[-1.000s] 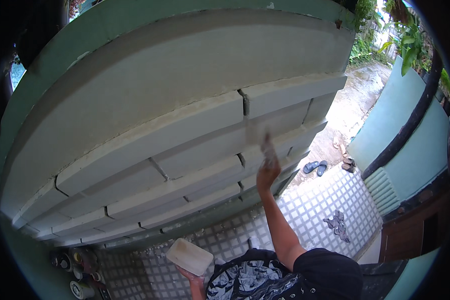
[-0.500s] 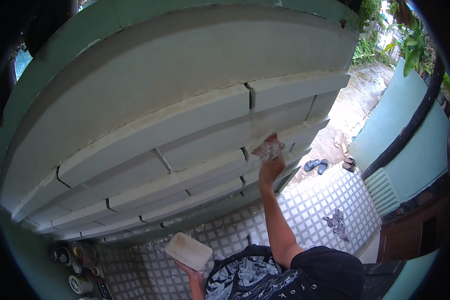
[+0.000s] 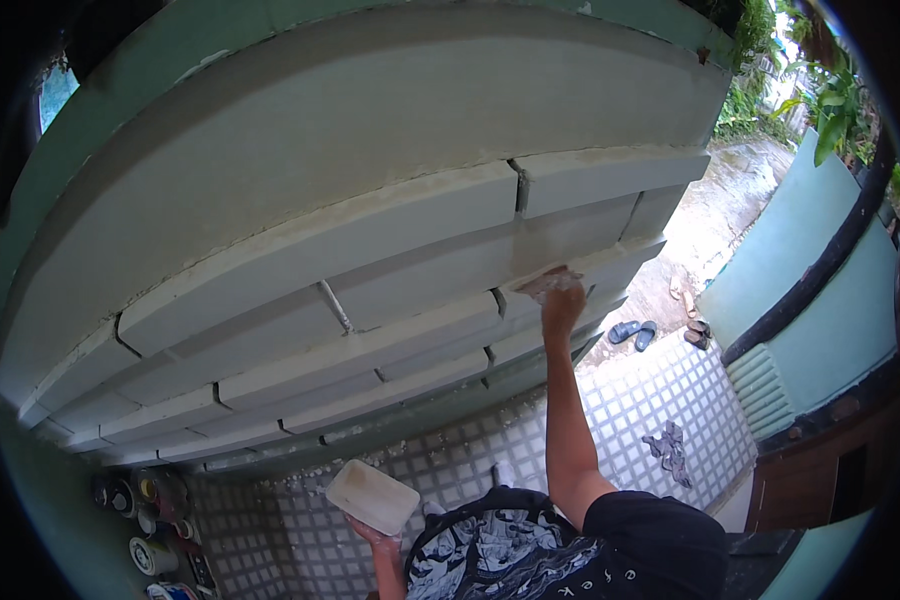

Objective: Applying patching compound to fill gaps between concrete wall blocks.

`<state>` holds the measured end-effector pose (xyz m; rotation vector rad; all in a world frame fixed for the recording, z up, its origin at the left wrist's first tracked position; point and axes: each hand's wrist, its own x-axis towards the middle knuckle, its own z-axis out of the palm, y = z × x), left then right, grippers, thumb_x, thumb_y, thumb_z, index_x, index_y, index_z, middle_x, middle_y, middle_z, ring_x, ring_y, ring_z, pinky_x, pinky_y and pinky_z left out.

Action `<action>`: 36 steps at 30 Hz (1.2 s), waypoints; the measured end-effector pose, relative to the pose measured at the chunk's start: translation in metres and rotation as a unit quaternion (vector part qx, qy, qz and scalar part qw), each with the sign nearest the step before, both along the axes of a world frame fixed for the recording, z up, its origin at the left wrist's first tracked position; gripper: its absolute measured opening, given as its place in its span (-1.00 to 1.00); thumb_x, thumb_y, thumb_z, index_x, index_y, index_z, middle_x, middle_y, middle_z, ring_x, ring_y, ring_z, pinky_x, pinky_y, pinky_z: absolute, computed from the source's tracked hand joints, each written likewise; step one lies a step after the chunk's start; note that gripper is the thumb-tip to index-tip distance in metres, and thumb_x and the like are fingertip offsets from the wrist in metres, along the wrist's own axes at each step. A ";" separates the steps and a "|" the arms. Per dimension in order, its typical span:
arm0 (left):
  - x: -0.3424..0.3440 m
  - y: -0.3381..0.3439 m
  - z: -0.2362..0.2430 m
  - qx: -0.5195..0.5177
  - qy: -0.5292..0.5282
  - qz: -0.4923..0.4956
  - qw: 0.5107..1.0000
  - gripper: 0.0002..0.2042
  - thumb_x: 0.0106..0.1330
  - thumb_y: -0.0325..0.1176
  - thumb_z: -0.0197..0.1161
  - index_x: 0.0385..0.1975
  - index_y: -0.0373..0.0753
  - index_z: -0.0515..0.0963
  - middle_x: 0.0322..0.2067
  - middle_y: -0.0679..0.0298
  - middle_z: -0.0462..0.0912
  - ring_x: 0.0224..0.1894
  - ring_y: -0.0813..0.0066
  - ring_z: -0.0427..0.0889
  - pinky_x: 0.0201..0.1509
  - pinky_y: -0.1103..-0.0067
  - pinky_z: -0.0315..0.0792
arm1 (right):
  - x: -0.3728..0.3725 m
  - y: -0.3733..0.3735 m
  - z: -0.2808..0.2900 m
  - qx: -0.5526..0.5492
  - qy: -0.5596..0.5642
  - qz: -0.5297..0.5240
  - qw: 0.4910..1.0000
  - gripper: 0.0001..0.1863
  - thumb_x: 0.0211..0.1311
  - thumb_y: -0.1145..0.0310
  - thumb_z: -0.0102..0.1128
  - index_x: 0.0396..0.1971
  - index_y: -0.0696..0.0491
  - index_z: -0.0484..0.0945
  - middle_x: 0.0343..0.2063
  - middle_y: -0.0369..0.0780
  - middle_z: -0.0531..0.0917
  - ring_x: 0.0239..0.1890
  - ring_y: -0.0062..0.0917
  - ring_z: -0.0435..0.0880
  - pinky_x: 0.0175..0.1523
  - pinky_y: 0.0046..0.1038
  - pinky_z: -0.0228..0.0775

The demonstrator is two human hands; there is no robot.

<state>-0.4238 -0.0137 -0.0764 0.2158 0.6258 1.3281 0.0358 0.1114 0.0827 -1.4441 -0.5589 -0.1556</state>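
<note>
Left grip cups pale tray from below, freeing right grip to hold reddish pad against wall ahead!

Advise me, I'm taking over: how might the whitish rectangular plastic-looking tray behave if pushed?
The tray looks light, since the bare left hand alone supports it; probably stiff, given its unsagging shape; and might tip, being held near one edge.

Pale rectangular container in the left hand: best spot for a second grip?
Probably the far long edge of the pale container, from the wall side. The left hand supports the near long edge, while the straight far edge is exposed.
</note>
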 end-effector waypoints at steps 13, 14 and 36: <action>0.006 0.004 0.004 -0.030 0.016 0.028 0.999 -0.41 0.28 0.24 -0.23 0.20 0.03 0.24 0.13 0.34 0.40 0.07 0.15 0.47 0.08 0.09 0.41 | 0.014 0.004 -0.005 -0.211 -0.156 -0.111 0.959 -0.72 0.14 0.43 -0.11 -0.20 0.25 0.45 -0.31 0.05 0.55 -0.17 -0.06 0.51 -0.06 -0.12 0.29; 0.006 0.004 0.001 -0.029 0.016 0.026 0.999 -0.41 0.28 0.24 -0.23 0.20 0.03 0.24 0.13 0.34 0.40 0.07 0.15 0.47 0.08 0.09 0.41 | 0.010 0.017 -0.006 -0.177 -0.179 -0.149 0.956 -0.73 0.15 0.41 -0.10 -0.24 0.26 0.46 -0.33 0.04 0.55 -0.23 -0.08 0.52 -0.06 -0.14 0.31; 0.017 -0.008 -0.017 0.004 0.021 -0.021 1.000 -0.42 0.27 0.22 -0.19 0.19 0.03 0.24 0.10 0.33 0.41 0.08 0.18 0.46 0.10 0.15 0.40 | 0.067 -0.003 -0.041 -0.201 -0.293 -0.151 0.923 -0.78 0.05 0.47 -0.04 -0.31 0.24 0.46 -0.31 0.01 0.51 -0.18 -0.06 0.46 -0.06 -0.10 0.27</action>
